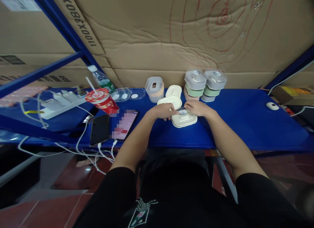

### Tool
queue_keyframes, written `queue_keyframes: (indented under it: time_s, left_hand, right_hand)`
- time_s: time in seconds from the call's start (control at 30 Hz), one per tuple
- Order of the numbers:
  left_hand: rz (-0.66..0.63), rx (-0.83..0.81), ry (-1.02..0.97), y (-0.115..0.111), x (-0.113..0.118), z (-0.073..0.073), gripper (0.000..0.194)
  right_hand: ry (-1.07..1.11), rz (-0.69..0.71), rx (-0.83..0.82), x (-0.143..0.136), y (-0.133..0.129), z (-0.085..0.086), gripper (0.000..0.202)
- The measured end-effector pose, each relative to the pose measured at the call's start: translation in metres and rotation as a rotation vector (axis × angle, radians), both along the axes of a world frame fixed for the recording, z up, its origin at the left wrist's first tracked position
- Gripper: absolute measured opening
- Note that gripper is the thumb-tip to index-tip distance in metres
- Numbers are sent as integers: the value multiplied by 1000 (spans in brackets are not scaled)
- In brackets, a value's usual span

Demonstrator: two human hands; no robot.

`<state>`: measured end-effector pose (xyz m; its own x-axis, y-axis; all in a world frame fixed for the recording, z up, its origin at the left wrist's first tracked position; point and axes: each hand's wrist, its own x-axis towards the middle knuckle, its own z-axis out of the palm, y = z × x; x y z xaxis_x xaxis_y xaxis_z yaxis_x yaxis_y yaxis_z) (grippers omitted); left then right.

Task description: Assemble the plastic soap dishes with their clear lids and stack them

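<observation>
A cream box with a clear lid (184,120) lies on the blue table in front of me, a round white label on its lid. My left hand (164,110) grips its left edge, fingers curled. At its far right corner, my right hand (197,108) pinches the rim, and its fingertips are partly hidden. Just behind my left hand sits a shallow cream tray (171,101), close to the fingers. A second cream piece (174,90) lies farther back. Whether the left fingers also touch the nearer tray, I cannot tell.
Lidded grey and green boxes (195,80) stand in two stacks behind. Nested grey and peach containers (154,87) are left of them, beside clear lids (136,94). A red cup (103,102), bottle (104,80), two phones (99,129) and cables occupy the left; a white mouse (272,105) lies right.
</observation>
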<state>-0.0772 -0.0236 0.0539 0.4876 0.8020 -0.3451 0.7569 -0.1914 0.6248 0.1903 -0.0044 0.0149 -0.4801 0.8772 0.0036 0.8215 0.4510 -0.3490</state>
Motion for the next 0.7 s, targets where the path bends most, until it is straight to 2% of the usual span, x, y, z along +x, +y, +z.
queue_keyframes:
  time_s: [0.17, 0.27, 0.43, 0.63, 0.7]
  left_hand:
    - [-34, 137, -101, -3, 1, -7, 70]
    - [-84, 248, -87, -4, 4, -11, 82]
    - [-113, 393, 69, -6, 12, -16, 82]
    - [-96, 413, 83, -6, 12, -14, 86]
    - [-86, 400, 56, -5, 10, -13, 88]
  right_hand:
    - [2, -89, -13, 16, -2, 3, 49]
    - [18, -93, -27, 19, -1, 3, 49]
    - [37, -109, 65, 22, 7, -3, 48]
    - [119, -117, -3, 24, 6, 1, 64]
    - [137, -77, -44, 22, 2, 5, 69]
